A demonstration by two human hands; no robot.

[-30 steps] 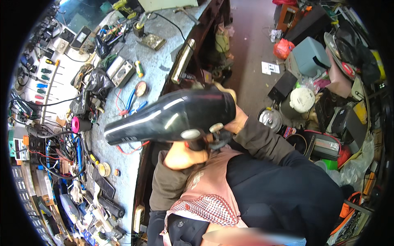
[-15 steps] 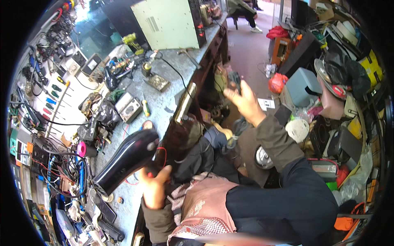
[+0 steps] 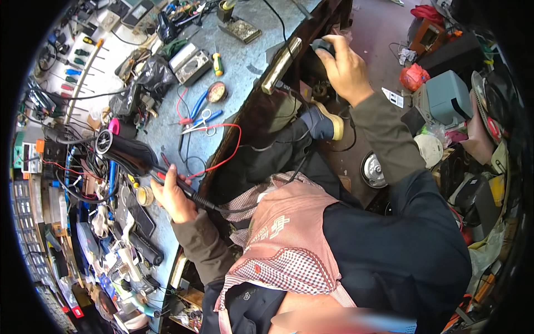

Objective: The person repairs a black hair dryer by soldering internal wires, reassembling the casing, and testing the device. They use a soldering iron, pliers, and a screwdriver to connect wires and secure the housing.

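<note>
My left hand (image 3: 173,197) is closed around the handle of a black hair dryer (image 3: 130,155) above the left side of the bench. The dryer's round end points left, and its black cord (image 3: 233,210) runs from the handle across my lap. Out ahead, my right hand (image 3: 349,72) grips a small dark plug (image 3: 321,47) between thumb and fingers, partly hidden by them. Just left of it, a long power strip (image 3: 282,64) is fixed along the bench edge, with a black plug (image 3: 285,87) at its near end.
On the blue-grey bench (image 3: 245,64) lie scissors (image 3: 206,121), red and black test leads, a screwdriver (image 3: 217,64) and a multimeter (image 3: 192,64). Tools and parts crowd the left. My shoe (image 3: 325,122) is below the bench edge. Assorted goods, including a grey-blue box (image 3: 448,97), crowd the right.
The view has shifted nearer to my lap. The hair dryer has turned in my left hand and swung left, lower over the bench. My right hand has come closer to the power strip.
</note>
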